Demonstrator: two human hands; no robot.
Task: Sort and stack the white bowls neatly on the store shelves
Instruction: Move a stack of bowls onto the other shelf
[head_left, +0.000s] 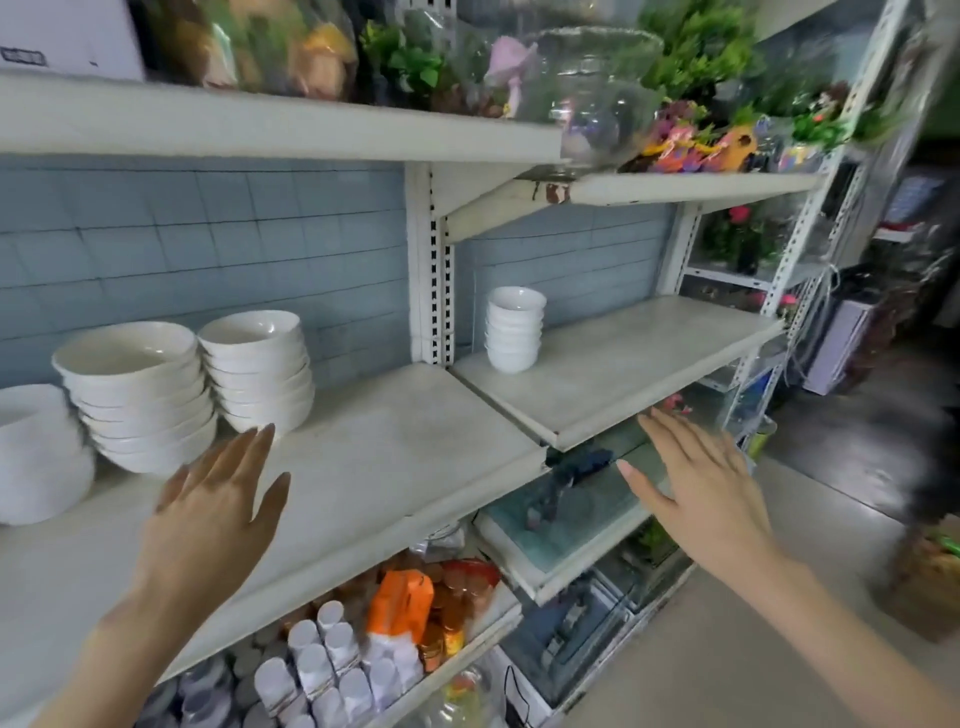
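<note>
Several stacks of white bowls stand on the middle shelf (395, 457). A wide stack (137, 395) leans slightly, with a narrower stack (260, 369) right beside it and a white stack (36, 457) at the far left edge. A stack of small white bowls (514, 330) stands on the right shelf section (623, 364), near the back. My left hand (218, 514) hovers with fingers straight in front of the two bigger stacks, holding nothing. My right hand (701, 483) is spread flat below the right shelf's front edge, also empty.
The top shelf carries a glass bowl (597, 88), artificial plants and bright decorations. Below are white-capped bottles (322, 670), an orange packet (400, 603) and glass tanks (571, 514). A metal rack (810, 249) stands at right, with open floor beyond.
</note>
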